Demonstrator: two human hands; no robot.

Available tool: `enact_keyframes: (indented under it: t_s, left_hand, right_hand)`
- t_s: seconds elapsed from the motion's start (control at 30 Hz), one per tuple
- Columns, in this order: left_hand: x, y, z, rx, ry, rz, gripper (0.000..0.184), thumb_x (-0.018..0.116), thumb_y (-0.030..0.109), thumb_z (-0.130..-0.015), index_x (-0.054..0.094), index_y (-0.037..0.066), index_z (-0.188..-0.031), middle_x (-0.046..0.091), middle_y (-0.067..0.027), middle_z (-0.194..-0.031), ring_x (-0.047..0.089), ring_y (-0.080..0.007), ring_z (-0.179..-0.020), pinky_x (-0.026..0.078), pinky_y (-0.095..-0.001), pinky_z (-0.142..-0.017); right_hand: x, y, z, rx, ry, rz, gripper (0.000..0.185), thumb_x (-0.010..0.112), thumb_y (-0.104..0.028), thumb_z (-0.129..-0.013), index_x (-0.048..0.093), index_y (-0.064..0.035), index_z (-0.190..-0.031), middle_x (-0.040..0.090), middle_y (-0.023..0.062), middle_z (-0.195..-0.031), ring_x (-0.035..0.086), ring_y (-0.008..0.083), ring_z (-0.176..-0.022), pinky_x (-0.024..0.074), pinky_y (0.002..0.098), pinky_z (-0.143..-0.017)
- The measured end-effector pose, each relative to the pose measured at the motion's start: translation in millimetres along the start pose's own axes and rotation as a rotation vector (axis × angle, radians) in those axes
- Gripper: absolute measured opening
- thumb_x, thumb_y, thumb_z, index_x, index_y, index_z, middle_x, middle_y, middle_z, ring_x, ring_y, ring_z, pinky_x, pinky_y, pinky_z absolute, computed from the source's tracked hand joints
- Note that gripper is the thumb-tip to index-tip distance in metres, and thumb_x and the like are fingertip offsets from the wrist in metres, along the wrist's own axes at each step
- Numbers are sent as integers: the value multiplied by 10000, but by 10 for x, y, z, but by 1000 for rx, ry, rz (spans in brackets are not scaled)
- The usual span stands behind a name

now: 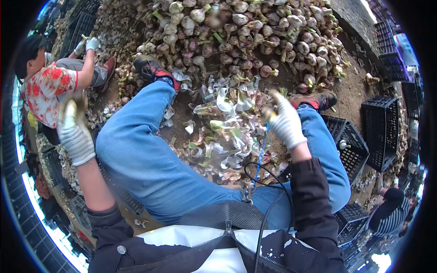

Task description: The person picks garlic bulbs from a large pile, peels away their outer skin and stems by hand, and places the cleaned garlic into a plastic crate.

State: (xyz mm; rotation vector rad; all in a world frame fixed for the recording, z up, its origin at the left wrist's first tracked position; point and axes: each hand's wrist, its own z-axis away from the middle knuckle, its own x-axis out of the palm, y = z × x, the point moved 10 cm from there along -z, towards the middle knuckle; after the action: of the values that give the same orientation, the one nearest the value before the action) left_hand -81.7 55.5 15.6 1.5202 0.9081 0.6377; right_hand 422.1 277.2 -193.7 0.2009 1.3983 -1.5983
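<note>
My left hand point(76, 134), in a white knit glove with soiled fingertips, is raised left of my left knee. Its fingers are blurred, and whether they hold anything does not show. In a matching glove, my right hand point(286, 120) is above the inside of my right knee. Its fingers are curled, and what lies in them is hidden. A blue cord point(261, 157) runs from a metal clip point(246, 193) at my waist up to this hand. Loose garlic skins and stalks point(227, 132) cover the ground between my legs. Beyond my shoes rises a big heap of garlic bulbs point(241, 41).
Black plastic crates point(380, 132) stand to my right, one crate point(348, 143) tilted beside my right leg. A black cable point(287, 191) loops over my lap. A co-worker in a flowered shirt point(52, 88) crouches at left; another person in stripes point(389, 214) is at lower right.
</note>
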Motion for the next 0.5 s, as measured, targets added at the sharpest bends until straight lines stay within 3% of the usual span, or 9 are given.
enact_keyframes:
  t_s: [0.03,0.1,0.13,0.2,0.27,0.3,0.4,0.43,0.5]
  left_hand:
    - [681,487,279,51,-110,183,327,558,83,-971,555,-23,-1280,616,-184,-1255,617,-268,-1144,491,-428,-1037]
    - [1759,985,684,217,-450,139,303,543,91,-980,578,-44,-1249,637,-203,-1213,622,-303,-1136,474,-429,-1054]
    - [1959,730,1038,469,-666,-317,361,626,67,-907,568,5,-1258,633,-138,-1199,629,-210,-1055,540,-343,-853]
    - [2835,689,1587,436,-950,-189,343,720,207,-834,644,12,-1105,701,-152,-1082,674,-291,-951,526,-410,-787]
    - [3053,38,2020,194,-1202,-369,218,696,175,-807,650,41,-973,646,-145,-818,635,-358,-783,508,-426,-705]
    - [3018,-151,2129,177,-1271,-504,232,683,170,-809,649,44,-1001,607,-149,-759,606,-379,-733,497,-442,-677]
    - [2956,-205,2065,163,-1213,-450,280,685,197,-823,647,49,-1058,623,-154,-818,623,-345,-757,506,-425,-672]
    - [2957,-176,1963,151,-1139,-423,301,690,201,-825,646,48,-1081,631,-158,-852,632,-333,-774,512,-416,-676]
    - [2910,-142,1747,11,-984,-306,420,728,126,-822,610,21,-1210,646,-134,-1012,658,-242,-926,526,-355,-849]
  right_hand:
    - [-139,233,-126,31,184,-42,616,726,-205,-825,489,-72,-1379,578,236,-1304,587,370,-1180,452,401,-1016]
    - [73,363,-650,40,375,121,626,710,-220,-829,475,-63,-1388,625,236,-1200,600,379,-1140,477,408,-973]
    - [118,565,-953,115,348,86,639,713,-235,-829,469,-59,-1393,628,229,-1210,604,372,-1140,478,406,-970]
    - [195,995,-1441,241,302,19,657,719,-260,-833,461,-53,-1401,639,215,-1219,614,356,-1137,481,403,-963]
    - [572,1581,-1899,266,252,-135,685,726,-280,-841,440,-47,-1418,661,199,-1210,635,329,-1117,492,397,-941]
    - [551,1524,-1936,244,277,-66,584,712,-304,-855,516,-56,-1346,682,192,-1150,653,339,-1068,506,405,-906]
    - [328,1359,-1878,336,205,257,362,654,-366,-890,645,-68,-1095,695,195,-1052,661,368,-997,518,433,-851]
    - [213,1121,-1824,279,205,251,296,669,-271,-901,637,-61,-1107,706,178,-1022,689,296,-968,526,393,-824]
    - [-16,554,-1636,3,142,-85,224,661,-91,-904,621,-31,-1116,713,144,-1015,692,203,-947,534,332,-794]
